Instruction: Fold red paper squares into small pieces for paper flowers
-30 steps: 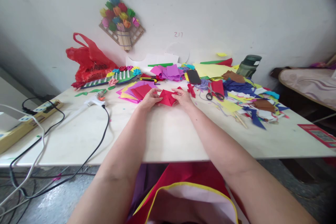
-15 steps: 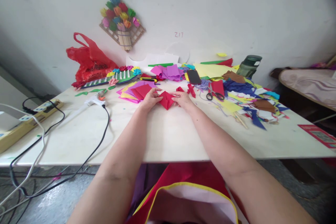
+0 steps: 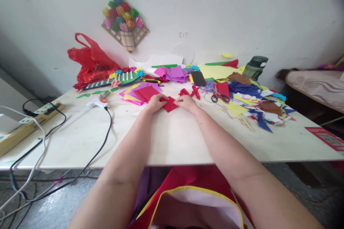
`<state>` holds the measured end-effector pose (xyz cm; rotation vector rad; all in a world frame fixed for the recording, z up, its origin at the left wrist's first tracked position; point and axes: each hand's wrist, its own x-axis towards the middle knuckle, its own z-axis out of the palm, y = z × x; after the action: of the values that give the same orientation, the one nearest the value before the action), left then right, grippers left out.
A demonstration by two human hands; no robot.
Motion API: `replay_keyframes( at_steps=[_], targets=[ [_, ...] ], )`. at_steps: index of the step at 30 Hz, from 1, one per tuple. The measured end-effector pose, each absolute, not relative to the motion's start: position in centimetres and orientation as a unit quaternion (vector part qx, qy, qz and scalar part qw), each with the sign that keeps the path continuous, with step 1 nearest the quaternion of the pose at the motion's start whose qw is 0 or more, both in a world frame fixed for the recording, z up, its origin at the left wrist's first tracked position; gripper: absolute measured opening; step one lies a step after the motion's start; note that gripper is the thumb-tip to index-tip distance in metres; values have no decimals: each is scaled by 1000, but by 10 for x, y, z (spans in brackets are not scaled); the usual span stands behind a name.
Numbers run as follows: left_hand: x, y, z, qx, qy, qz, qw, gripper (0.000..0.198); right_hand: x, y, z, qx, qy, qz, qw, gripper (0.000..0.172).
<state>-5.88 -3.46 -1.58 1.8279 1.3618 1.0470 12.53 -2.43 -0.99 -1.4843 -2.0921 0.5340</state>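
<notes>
Between my hands a red folded paper (image 3: 170,105) lies at the table's middle, its fold lines showing. My left hand (image 3: 157,102) pinches its left corner, and my right hand (image 3: 186,102) pinches the right one. Just beyond my left hand is a fanned stack of coloured paper squares (image 3: 142,93), a red one on top. Small folded red paper pieces (image 3: 196,92) lie past my right hand. Black-handled scissors (image 3: 220,97) rest to the right of them.
On the left are a white glue gun (image 3: 97,103) with its black cord and a power strip (image 3: 32,123). A red plastic bag (image 3: 92,61) stands behind. At right lie a phone (image 3: 198,78), heaped paper scraps (image 3: 258,103) and a green bottle (image 3: 255,68).
Both hands have shifted slightly down and inward over the red paper, with fingers now more bent at its corners. The paper looks flatter, and more of the small red pieces shows behind.
</notes>
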Motion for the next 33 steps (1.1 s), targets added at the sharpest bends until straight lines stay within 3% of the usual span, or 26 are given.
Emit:
replay_keyframes(
  at_steps=[4,11,16,23,33],
  targets=[
    [-59,-34,-15,722,529,371,248,22,124,-29,-7,-560,-787,126,224,17],
    [-57,-35,-14,745,539,353,173,22,124,-32,-9,-487,-828,20,278,19],
    [-56,-37,-14,753,551,332,136,27,121,-32,-10,-391,-886,34,246,31],
    [-62,-38,-11,764,557,324,43,19,119,-32,-11,-357,-908,18,219,23],
    [-63,-43,-6,765,503,324,239,33,120,-31,-13,-363,-908,15,206,26]
  ],
)
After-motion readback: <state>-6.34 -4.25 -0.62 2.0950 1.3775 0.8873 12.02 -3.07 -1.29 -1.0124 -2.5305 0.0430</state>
